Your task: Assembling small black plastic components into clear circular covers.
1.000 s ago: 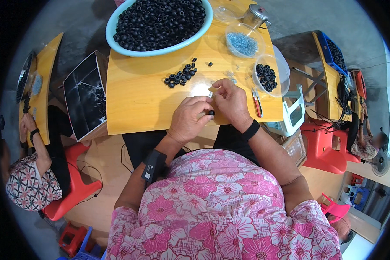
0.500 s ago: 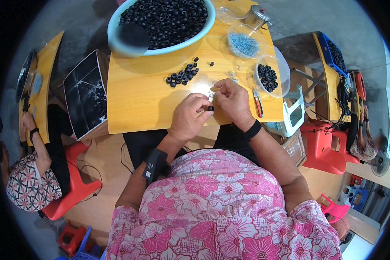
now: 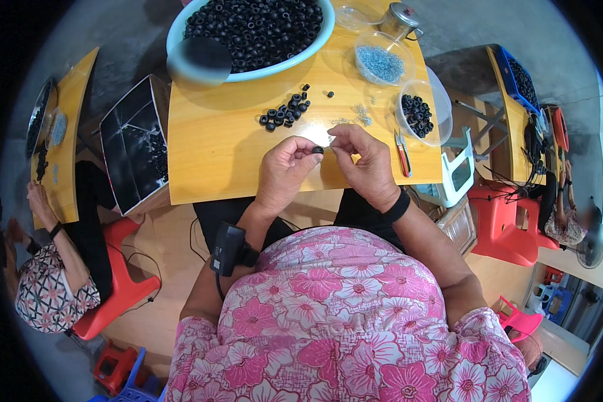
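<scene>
Between the thumb and forefinger of my left hand is a small black ring-shaped part, held over the near part of the table. My right hand is close beside it, thumb and forefinger bent toward each other; whatever lies between those fingertips is too small to make out. Beyond my hands lie a loose cluster of black ring-shaped parts and a scatter of tiny clear pieces. A pair of red-handled snips rests to the right of my right hand.
At the back stands a light-blue basin heaped with black parts. Along the right are a tub of bluish clear pieces, a tub of black parts and a metal mug. Co-workers sit at side tables, left and right.
My right hand has drawn slightly back toward me, its fingertips now near the black part. My left hand still holds that part. The left co-worker's hands have moved apart.
</scene>
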`<state>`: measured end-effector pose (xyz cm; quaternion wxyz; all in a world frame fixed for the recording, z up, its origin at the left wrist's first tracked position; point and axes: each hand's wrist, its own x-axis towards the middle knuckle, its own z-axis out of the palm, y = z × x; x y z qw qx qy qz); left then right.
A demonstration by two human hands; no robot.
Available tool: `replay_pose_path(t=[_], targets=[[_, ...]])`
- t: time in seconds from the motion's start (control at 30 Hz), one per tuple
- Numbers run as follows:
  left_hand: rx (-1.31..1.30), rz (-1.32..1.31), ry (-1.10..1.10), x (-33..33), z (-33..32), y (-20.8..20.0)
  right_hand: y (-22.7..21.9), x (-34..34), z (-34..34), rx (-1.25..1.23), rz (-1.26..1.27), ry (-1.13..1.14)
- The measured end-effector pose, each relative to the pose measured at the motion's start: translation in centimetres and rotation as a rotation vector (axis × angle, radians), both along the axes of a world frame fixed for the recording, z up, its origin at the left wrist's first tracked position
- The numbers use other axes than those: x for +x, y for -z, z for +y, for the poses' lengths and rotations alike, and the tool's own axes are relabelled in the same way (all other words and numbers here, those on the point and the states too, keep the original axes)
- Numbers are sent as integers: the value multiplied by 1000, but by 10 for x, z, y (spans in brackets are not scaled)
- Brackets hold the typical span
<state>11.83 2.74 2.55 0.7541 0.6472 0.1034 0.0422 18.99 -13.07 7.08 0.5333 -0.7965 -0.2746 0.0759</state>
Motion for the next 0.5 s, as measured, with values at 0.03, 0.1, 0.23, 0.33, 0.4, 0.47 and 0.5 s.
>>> replay_pose_path(t=[0.03,0.1,0.23,0.33,0.4,0.47,0.5], targets=[[-19,11,1,-1,0,-1,-3,1,1,-39,-49,-14],[-26,24,-10,-1,-2,0,-4,2,0,-50,-126,-28],[28,-65,15,7,-11,5,-2,6,-8,-77,-126,9],[69,-51,13,4,-5,6,-4,6,-3,-124,-208,-67],[99,-43,8,3,-6,5,-8,6,-1,-189,-289,-125],[-2,-52,-9,3,-7,2,-11,5,0,-235,-353,-147],[-5,-53,-7,4,-7,1,-15,5,0,-238,-354,-145]])
